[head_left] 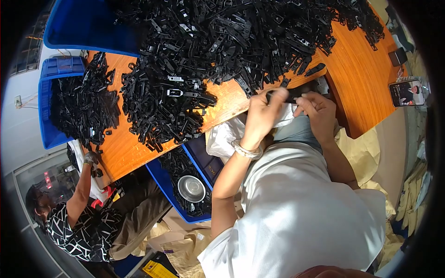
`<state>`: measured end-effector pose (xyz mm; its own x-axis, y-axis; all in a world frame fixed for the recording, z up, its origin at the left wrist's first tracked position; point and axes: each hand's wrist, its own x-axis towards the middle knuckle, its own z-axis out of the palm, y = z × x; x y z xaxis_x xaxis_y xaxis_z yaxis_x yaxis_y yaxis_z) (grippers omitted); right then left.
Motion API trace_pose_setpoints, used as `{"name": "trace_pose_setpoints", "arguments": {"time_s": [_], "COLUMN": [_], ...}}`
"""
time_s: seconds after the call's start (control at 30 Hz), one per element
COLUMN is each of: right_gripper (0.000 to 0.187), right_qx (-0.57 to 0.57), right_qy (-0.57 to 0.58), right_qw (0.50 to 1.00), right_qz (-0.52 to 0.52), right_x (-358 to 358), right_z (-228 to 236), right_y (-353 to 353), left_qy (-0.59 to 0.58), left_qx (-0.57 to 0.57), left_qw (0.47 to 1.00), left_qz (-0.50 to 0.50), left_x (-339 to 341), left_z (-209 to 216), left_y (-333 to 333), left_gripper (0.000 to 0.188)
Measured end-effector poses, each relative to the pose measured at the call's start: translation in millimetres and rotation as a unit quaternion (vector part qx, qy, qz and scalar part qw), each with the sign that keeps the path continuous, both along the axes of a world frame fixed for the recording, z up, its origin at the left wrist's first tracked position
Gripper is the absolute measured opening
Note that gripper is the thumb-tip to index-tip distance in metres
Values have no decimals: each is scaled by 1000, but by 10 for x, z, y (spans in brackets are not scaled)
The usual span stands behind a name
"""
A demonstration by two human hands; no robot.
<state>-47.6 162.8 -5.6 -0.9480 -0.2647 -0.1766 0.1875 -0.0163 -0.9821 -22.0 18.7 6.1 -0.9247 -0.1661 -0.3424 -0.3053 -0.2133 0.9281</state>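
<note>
Wooden table (366, 88): its orange-brown top is seen across the upper half of the frame, with the near edge cut inward at right of centre.
Black parts (218, 51): a large heap is spread over the upper centre; further parts are spilled from a blue crate (45, 116) at the left.
Left hand (266, 111): it is held at the table edge, in the centre of the frame; its fingers are blurred, so it cannot be told how firmly they are closed.
Right hand (317, 109): it is placed just beside, with thumb and forefinger pinched on a black piece (291, 96).
Black piece: it is kept between both hands, right of centre; its details are hidden.
Lower bin (168, 194): more parts are contained, and a metal bowl (191, 188) is laid upon them, below centre-left.
Phone (407, 92): it is propped at the right.
Co-worker (83, 227): a patterned shirt is worn, lower left; one gloved hand (91, 158) is rested at the table edge.
</note>
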Motion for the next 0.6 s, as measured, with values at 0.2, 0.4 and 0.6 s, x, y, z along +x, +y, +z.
{"name": "trace_pose_setpoints", "arguments": {"time_s": [0.2, 0.4, 0.6], "right_gripper": [7, 15, 18], "right_qx": [-61, -78, -87], "right_qy": [13, -20, -36], "right_qw": [998, 997, 994], "right_qz": [21, -8, -50], "right_x": [26, -4, -41], "right_z": [-68, -29, -284], "right_y": [73, 74, 266], "left_qy": [82, 87, 105], "left_qx": [-71, -82, -155], "left_qw": [993, 990, 954], "left_qz": [-43, -76, -234], "left_x": [16, -45, -437], "left_z": [82, 30, 36], "left_y": [47, 81, 39], "left_gripper": [10, 14, 31]}}
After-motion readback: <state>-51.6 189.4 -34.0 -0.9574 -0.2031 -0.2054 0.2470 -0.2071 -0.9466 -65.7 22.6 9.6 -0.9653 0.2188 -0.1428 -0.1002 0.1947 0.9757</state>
